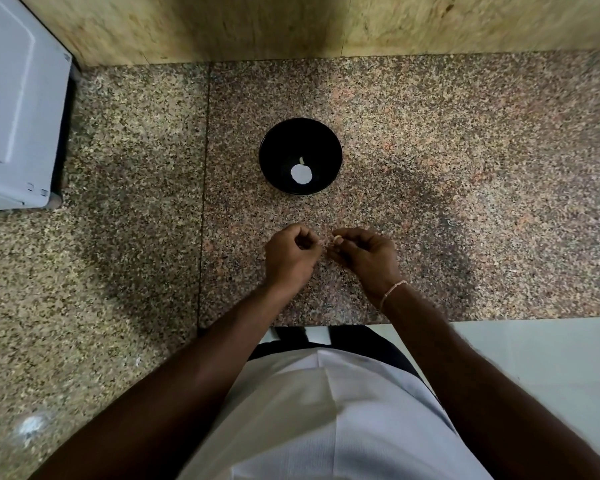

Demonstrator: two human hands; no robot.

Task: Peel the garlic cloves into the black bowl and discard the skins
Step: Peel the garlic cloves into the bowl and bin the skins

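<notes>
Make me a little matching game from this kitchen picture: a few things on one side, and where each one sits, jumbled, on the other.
Things
1. black bowl
2. white appliance
3. garlic clove
4. thread bracelet

Places
A. pinched at the right hand's fingertips, close to the left hand
B. far left on the counter, against the wall
C. round the right wrist
D. on the counter beyond both hands, with a pale piece lying inside

Pairs: 1-D, 2-B, 3-A, 4-C
</notes>
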